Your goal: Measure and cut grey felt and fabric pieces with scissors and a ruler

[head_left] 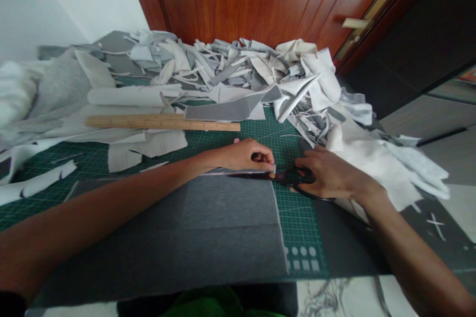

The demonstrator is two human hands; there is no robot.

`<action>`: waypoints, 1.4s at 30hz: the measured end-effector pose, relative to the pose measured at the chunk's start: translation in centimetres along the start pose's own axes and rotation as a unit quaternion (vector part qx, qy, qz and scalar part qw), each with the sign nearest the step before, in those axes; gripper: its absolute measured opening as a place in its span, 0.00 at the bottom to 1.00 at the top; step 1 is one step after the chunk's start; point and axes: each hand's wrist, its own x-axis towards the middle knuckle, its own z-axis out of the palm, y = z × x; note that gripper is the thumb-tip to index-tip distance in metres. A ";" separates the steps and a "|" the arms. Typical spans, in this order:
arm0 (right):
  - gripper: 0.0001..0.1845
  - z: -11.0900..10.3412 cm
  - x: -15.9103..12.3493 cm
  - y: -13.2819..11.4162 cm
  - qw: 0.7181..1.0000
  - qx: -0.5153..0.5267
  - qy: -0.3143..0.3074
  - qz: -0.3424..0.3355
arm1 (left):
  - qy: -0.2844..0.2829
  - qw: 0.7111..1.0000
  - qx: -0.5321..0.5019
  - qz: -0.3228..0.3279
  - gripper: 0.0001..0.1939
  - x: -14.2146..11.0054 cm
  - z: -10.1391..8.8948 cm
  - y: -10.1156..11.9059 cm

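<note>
Two hands at black shears on a cutting mat

The left hand (243, 156) was pinched shut on the pale edge strip (215, 172) of the grey fabric sheet (167, 228); the right hand (330, 176) was curled closed round the black-handled shears (297, 178), blades along that edge; the green cutting mat (297, 223) lay beneath; a wooden ruler (159, 122) and heaped offcuts (238, 64) lay beyond.

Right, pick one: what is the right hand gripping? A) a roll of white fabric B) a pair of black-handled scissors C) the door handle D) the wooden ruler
B. The right hand is closed around the black-handled scissors, whose blades lie along the edge of the grey fabric.
</note>
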 end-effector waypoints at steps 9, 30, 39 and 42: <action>0.15 0.2 0.0 0.2 0.999 0.038 -0.003 -0.001 | 0.006 1.000 -0.003 0.005 0.13 0.0 0.1 0.2; 0.15 1.3 -0.2 0.4 0.999 0.006 0.031 -0.025 | 0.009 1.000 -0.011 0.010 0.12 0.1 0.1 0.1; 0.18 1.7 -0.6 0.9 0.997 -0.015 0.065 -0.043 | 0.012 1.000 -0.009 -0.002 0.13 0.2 0.1 0.1; 0.18 1.7 -0.7 0.9 0.996 -0.019 0.072 -0.050 | 0.016 1.000 -0.007 0.000 0.13 0.2 0.1 0.1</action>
